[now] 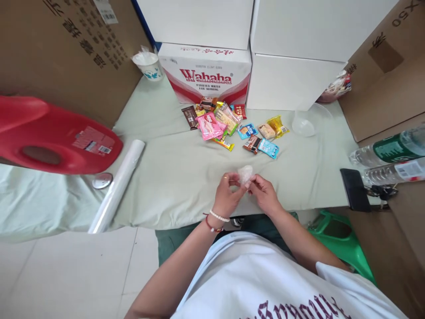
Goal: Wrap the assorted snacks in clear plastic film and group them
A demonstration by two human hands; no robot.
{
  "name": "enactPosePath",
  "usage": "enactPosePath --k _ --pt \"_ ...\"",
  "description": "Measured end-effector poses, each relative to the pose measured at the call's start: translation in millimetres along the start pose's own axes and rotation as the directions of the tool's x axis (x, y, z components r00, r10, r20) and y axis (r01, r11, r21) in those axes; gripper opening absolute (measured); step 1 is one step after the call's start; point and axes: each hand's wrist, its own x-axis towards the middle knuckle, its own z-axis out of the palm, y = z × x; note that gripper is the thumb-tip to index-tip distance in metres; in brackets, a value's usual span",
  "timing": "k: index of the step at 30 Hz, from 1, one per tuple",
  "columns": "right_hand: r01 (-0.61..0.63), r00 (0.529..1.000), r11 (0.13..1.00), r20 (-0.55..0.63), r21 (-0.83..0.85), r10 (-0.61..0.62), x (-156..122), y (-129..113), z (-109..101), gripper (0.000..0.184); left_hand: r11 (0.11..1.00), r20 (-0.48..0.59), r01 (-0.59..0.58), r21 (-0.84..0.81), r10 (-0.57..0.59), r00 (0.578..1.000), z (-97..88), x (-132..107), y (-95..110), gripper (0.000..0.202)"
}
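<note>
Close to the table's front edge, my left hand (230, 189) and my right hand (264, 193) meet around a small crumpled piece of translucent plastic (245, 174). Both hands are closed, pinching it between thumb and fingers from either side. Whether it is a bag or loose film I cannot tell. Beyond them lies a pile of wrapped snacks, with a pink packet (210, 126) on top and a dark brown packet (190, 118) at its left. Nearer my right hand are a light blue packet (268, 148), a brown packet (252, 144) and a yellow-ended packet (279, 127).
A white plastic roll (117, 186) lies at the left beside a red jug (59, 133). White boxes and a Wahaha carton (207, 73) stand behind the snacks. A clear bowl (303, 124), water bottles (395, 148) and a black phone-like object (354, 189) are at the right.
</note>
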Motion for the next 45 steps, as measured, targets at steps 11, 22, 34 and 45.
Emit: enactPosePath --k 11,22,34,45 --pt "-0.072 0.989 0.996 0.126 -0.044 0.077 -6.7 -5.4 -14.0 0.044 0.997 -0.034 0.056 -0.059 -0.058 0.998 -29.4 -10.7 -21.7 0.035" --pt "0.476 0.878 0.679 0.256 -0.559 -0.405 -20.4 -9.6 -19.6 0.017 0.993 0.036 0.008 -0.115 -0.004 0.999 -15.9 -2.9 -21.3 0.026" --pt "-0.173 0.977 0.978 0.147 0.114 0.156 1.2 -8.0 -23.6 0.057 0.831 0.092 -0.467 0.301 0.463 0.882 -24.2 -16.0 -19.3 0.017" --pt "0.100 0.991 0.994 -0.084 -0.047 -0.104 10.8 -6.6 -43.6 0.026 0.838 -0.007 -0.386 0.386 0.421 0.907 -45.4 -8.5 -44.4 0.024"
